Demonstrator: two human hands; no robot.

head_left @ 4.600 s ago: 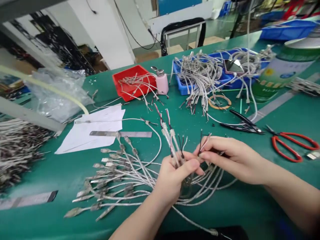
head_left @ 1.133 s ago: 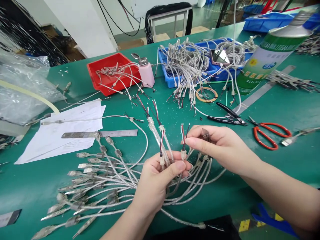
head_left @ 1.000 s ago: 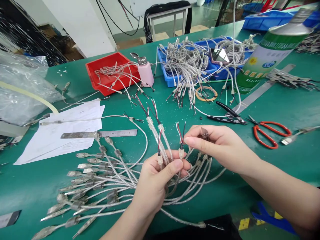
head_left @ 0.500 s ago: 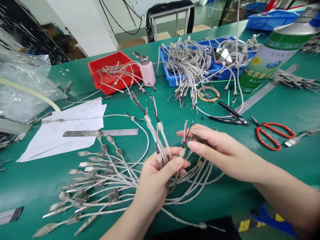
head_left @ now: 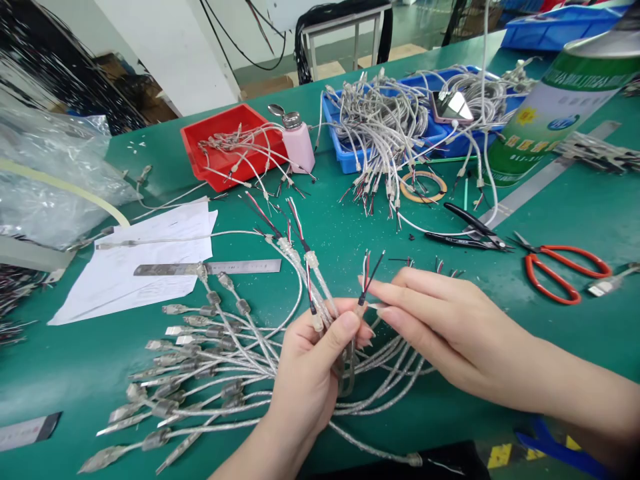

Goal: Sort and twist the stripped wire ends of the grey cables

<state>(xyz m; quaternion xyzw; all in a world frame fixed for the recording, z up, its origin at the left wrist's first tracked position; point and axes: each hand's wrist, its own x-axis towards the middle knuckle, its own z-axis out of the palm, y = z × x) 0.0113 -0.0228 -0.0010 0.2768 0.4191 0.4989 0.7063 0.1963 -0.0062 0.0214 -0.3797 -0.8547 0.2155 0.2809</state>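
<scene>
My left hand point(head_left: 320, 353) is closed round several clear-jacketed cables point(head_left: 325, 283), their stripped ends pointing up with red, white and black wires fanned out. Between its thumb and forefinger one cable end point(head_left: 361, 308) stands apart on the right, wires spread. My right hand point(head_left: 445, 327) is beside that end, thumb and fingers pinched together. A small pale tip shows at its fingertips; what it holds is mostly hidden. Left of my left hand, the USB plugs point(head_left: 175, 333) of the bundle fan out over the green table, each cable with a grey bead.
Behind are a red tray point(head_left: 195, 150), a pink pump bottle point(head_left: 299, 148) and blue trays point(head_left: 350, 163) heaped with cables. On the right lie black nippers point(head_left: 465, 241), orange-handled scissors point(head_left: 550, 267) and a tall green-white can point(head_left: 550, 110). A steel ruler point(head_left: 250, 267) overlaps papers point(head_left: 135, 280).
My right hand has turned and its fingers have closed by the separate cable end. The dark pointed tool seen in it before is no longer visible. The view has shifted slightly.
</scene>
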